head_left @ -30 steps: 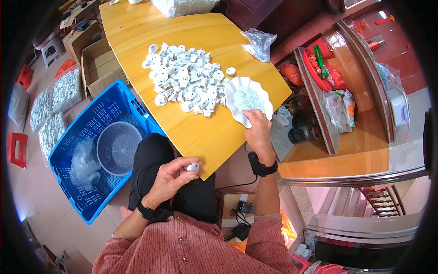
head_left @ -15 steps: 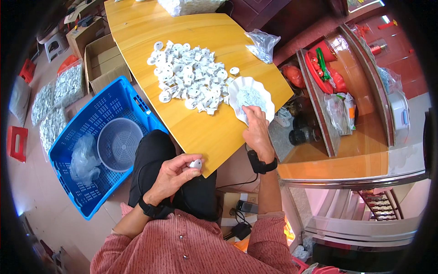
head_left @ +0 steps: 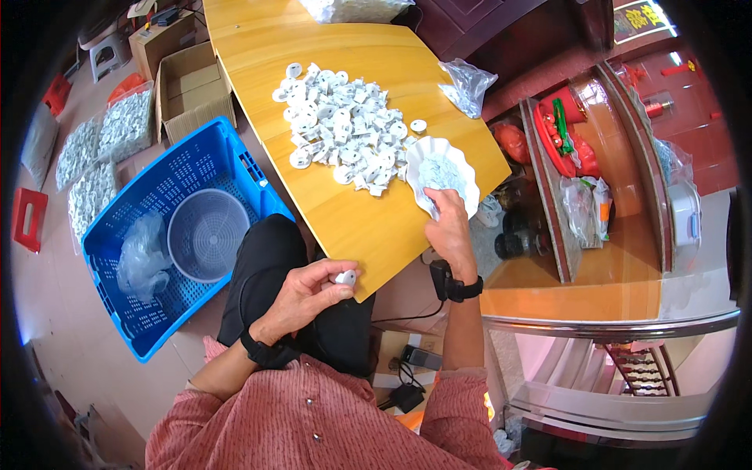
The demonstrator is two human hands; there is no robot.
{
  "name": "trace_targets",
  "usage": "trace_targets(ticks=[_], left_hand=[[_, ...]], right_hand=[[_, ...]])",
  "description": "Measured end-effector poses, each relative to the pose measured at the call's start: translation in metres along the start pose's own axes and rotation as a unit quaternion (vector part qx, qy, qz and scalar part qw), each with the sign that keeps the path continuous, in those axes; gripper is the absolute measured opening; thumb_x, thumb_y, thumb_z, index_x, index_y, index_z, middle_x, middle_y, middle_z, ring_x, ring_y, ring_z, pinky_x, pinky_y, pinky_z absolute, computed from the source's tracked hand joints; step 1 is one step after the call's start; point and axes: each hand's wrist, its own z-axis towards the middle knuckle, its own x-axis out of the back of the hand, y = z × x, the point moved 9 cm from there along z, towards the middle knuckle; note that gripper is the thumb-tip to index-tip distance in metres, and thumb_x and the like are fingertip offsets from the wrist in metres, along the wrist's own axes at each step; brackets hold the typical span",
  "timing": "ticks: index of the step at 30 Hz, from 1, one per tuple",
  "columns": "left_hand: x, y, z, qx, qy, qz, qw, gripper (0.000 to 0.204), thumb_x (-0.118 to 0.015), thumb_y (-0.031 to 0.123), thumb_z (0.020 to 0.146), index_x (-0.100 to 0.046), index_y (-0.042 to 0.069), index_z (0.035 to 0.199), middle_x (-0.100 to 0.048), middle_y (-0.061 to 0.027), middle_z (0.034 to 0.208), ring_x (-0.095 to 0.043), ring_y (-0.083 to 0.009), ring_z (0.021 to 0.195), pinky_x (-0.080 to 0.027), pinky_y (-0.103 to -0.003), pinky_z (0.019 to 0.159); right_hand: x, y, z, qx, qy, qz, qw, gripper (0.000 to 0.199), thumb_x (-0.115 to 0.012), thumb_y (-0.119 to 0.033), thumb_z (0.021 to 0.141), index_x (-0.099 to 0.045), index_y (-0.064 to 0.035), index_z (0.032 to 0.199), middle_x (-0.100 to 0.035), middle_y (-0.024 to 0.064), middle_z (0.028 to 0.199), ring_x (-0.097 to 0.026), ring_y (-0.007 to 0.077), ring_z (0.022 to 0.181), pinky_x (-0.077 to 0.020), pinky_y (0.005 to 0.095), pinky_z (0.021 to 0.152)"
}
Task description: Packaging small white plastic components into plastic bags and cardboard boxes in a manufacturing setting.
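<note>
While the person is seated at the table corner, the scene is listed from near to far:

Left hand: it is curled almost closed, and a small white round plastic part is pinched between thumb and fingertips, just below the table edge, above the lap.

Left wrist: a black band is worn on it.

Right hand: it is laid on the near rim of a white scalloped shallow dish; the fingers are bent down over the rim, but it cannot be told if something is gripped under them.

Right wrist: a black watch is worn.

Table: a yellow wooden tabletop is seen, with the dish near its right edge.

Pile: a heap of white round plastic parts is spread on the table, touching the dish on its left side.

Floor, left: a blue perforated plastic crate is placed beside the knee, and a grey round sieve bowl lies inside it.

Far side: a crumpled clear plastic bag is lying beyond the dish, and an open brown cardboard box stands beyond the crate.
</note>
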Motion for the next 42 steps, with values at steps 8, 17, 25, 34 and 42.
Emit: trace_targets(ticks=[8,17,25,34,42], left_hand=[[0.0,-0.004,-0.001,0.007,-0.006,-0.022,1.0,0.037,-0.065,0.005,0.09,-0.057,0.0,0.126,-0.063,-0.006,0.116,-0.061,-0.0134,0.102,-0.049,-0.028,0.094],[0.0,-0.004,0.0,0.007,-0.006,-0.023,1.0,0.037,-0.065,0.006,0.09,-0.057,-0.001,0.125,-0.063,-0.0057,0.113,-0.061,-0.0132,0.101,-0.049,-0.028,0.093],[0.001,-0.003,0.0,0.008,-0.002,-0.012,1.0,0.036,-0.065,0.006,0.09,-0.057,0.0,0.125,-0.063,-0.0058,0.112,-0.061,-0.0132,0.1,-0.049,-0.028,0.093],[-0.001,-0.005,-0.001,0.012,-0.009,-0.017,1.0,0.039,-0.064,0.006,0.091,-0.054,-0.001,0.129,-0.062,-0.0072,0.118,-0.061,-0.0143,0.104,-0.049,-0.03,0.094],[-0.001,-0.003,-0.001,0.006,-0.002,-0.027,1.0,0.039,-0.064,0.007,0.091,-0.054,0.0,0.128,-0.062,-0.0074,0.118,-0.061,-0.0146,0.103,-0.05,-0.029,0.093]], right_hand=[[0.003,-0.006,0.001,-0.011,0.006,0.059,0.998,0.04,-0.057,0.004,0.072,-0.063,-0.0005,0.111,-0.058,0.0171,0.106,-0.052,0.035,0.103,-0.042,0.0404,0.091],[0.009,-0.024,-0.002,-0.023,0.007,0.087,0.996,0.033,-0.061,0.006,0.074,-0.064,-0.0004,0.106,-0.06,0.0154,0.1,-0.057,0.0313,0.094,-0.0464,0.0379,0.085],[0.016,-0.027,-0.008,-0.038,0.031,0.182,0.982,0.025,-0.062,0.005,0.077,-0.066,0.0005,0.101,-0.065,0.0096,0.093,-0.065,0.0186,0.076,-0.0513,0.0279,0.07],[0.031,-0.003,-0.011,-0.03,0.106,0.104,0.988,0.021,-0.055,0.004,0.083,-0.067,0.0018,0.099,-0.067,0.0149,0.098,-0.067,0.0273,0.085,-0.052,0.0329,0.079],[0.007,-0.001,0.015,0.046,0.086,0.028,0.995,0.036,-0.05,0.01,0.076,-0.064,-0.0001,0.108,-0.064,0.0178,0.108,-0.058,0.0361,0.1,-0.0468,0.0412,0.088]])
